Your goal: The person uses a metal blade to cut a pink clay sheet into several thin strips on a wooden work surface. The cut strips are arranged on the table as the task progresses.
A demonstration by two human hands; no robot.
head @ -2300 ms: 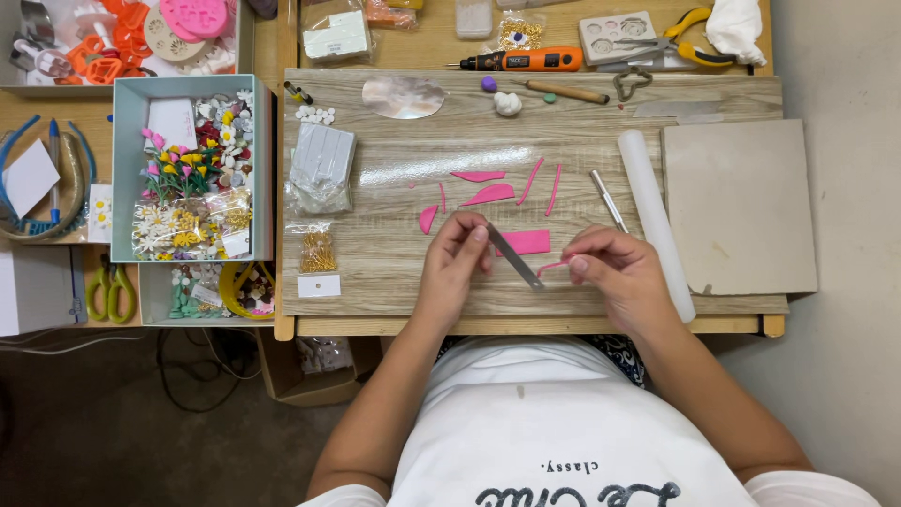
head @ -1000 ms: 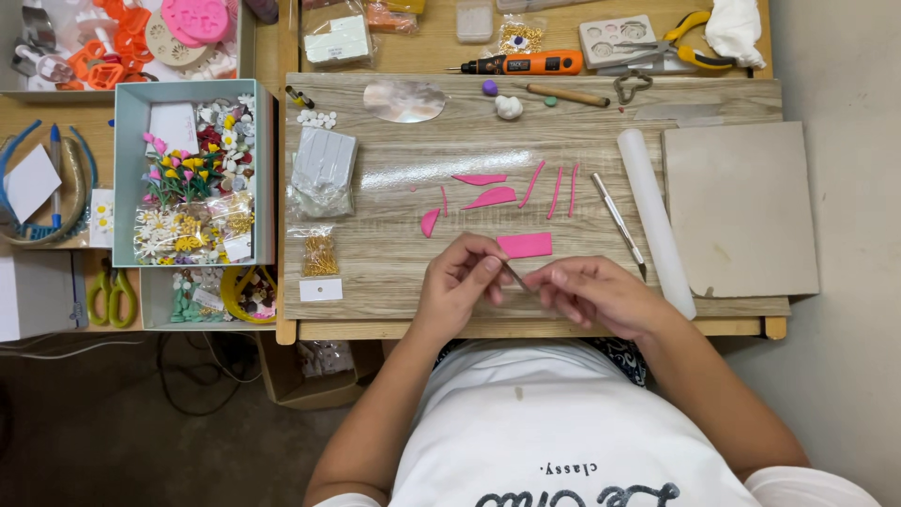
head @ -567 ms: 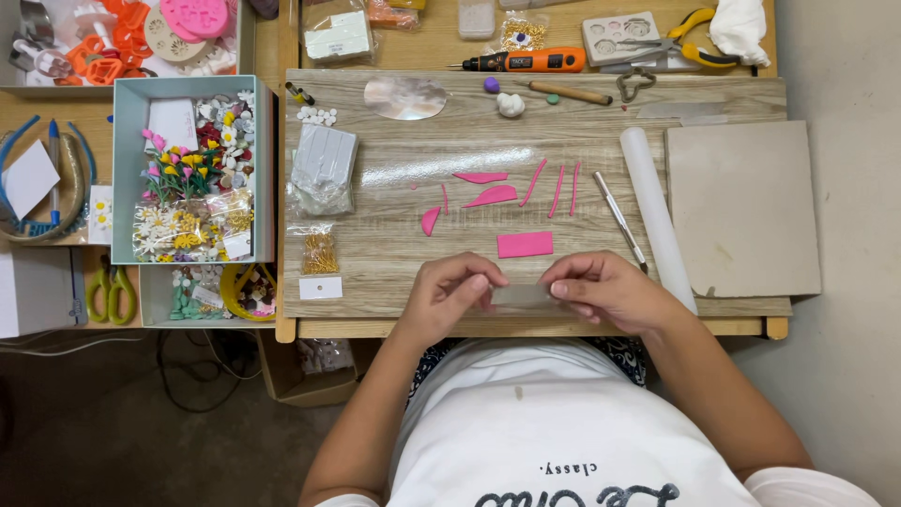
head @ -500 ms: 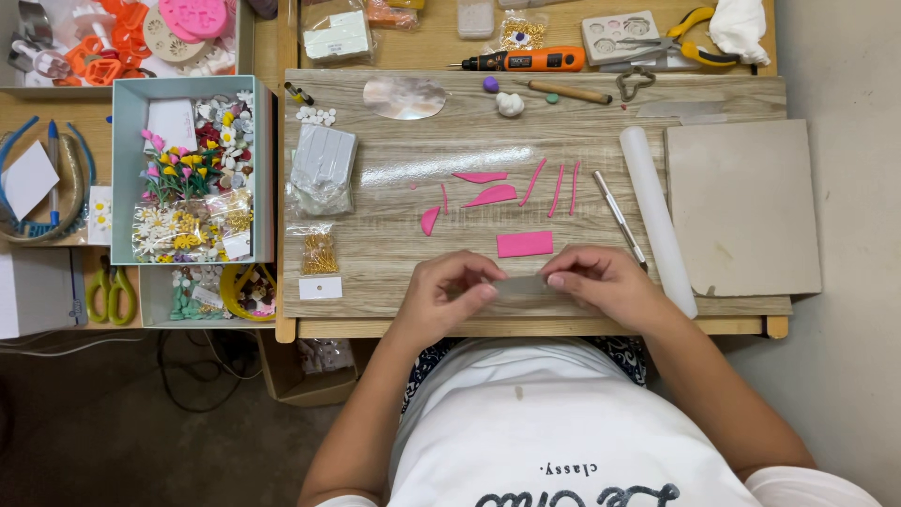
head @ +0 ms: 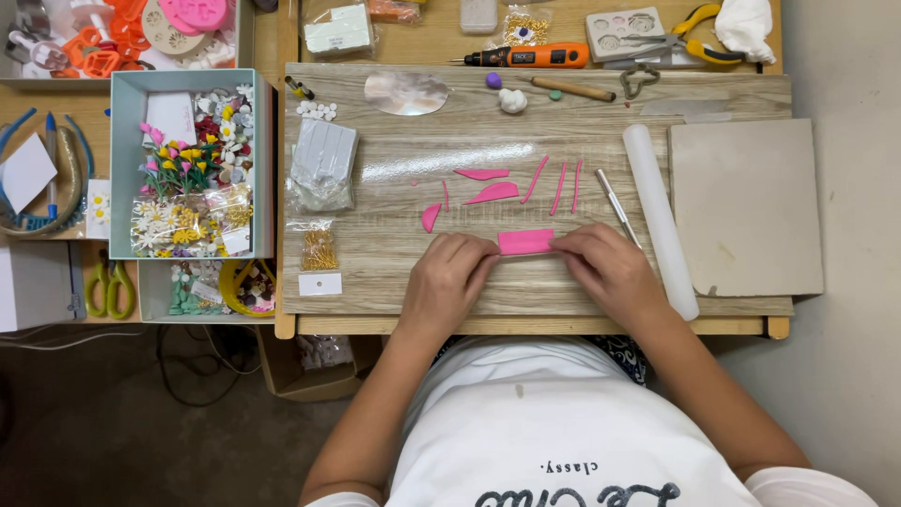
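A flat pink clay rectangle (head: 526, 241) lies on the wooden work board (head: 394, 188) near its front edge. My left hand (head: 449, 284) touches the rectangle's left end with its fingertips, and my right hand (head: 605, 272) touches its right end. Neither hand lifts it. Several thin pink clay strips and offcuts (head: 511, 183) lie just beyond the rectangle. A slim metal blade tool (head: 617, 205) rests on the board beside my right hand.
A white rolling pin (head: 657, 216) and a beige slab (head: 744, 207) lie to the right. Bagged grey clay (head: 322, 164) sits left on the board. A box of small flowers (head: 188, 164), green scissors (head: 108, 286), an orange rotary tool (head: 535, 56) and moulds surround it.
The blade tool that my left hand held has left my hands. Both hands dropped to the board's front edge, then moved up to the ends of the pink rectangle.
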